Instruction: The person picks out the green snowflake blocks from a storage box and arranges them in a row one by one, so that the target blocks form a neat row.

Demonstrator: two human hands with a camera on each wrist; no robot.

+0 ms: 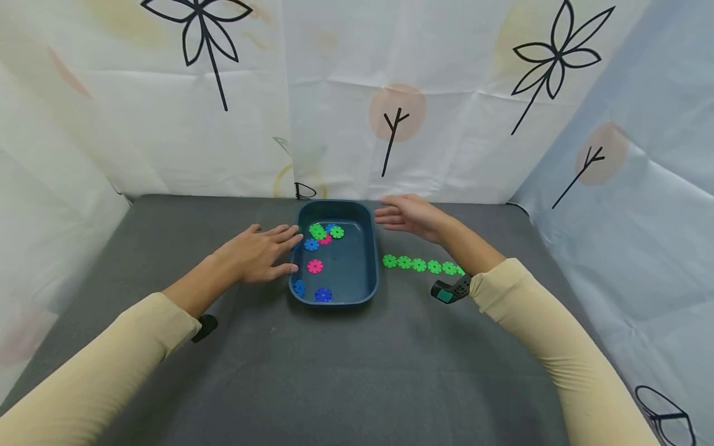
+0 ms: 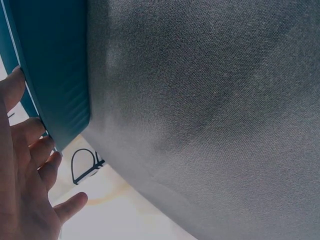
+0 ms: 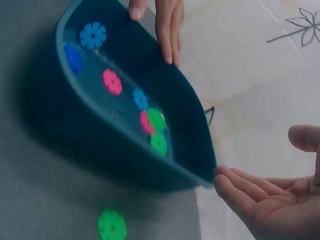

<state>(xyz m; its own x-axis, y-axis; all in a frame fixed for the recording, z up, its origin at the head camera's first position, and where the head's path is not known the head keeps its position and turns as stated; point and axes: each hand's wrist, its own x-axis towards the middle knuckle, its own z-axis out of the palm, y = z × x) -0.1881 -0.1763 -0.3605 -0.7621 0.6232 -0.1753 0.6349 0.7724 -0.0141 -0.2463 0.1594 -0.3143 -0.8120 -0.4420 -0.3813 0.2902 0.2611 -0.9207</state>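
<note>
A dark blue tray stands on the grey table, holding several flower-shaped discs: green, pink and blue. At its left rim, the left hand rests its spread, straight fingers; the left wrist view shows fingertips on the tray's rim. The right hand is held beside the tray's upper right corner, fingers extended and holding nothing. In the right wrist view, the fingertips of this hand are at the tray's rim; whether they touch it I cannot tell.
A row of several green discs lies on the table right of the tray, running under the right forearm. White cloth walls with drawn plants stand behind and at both sides.
</note>
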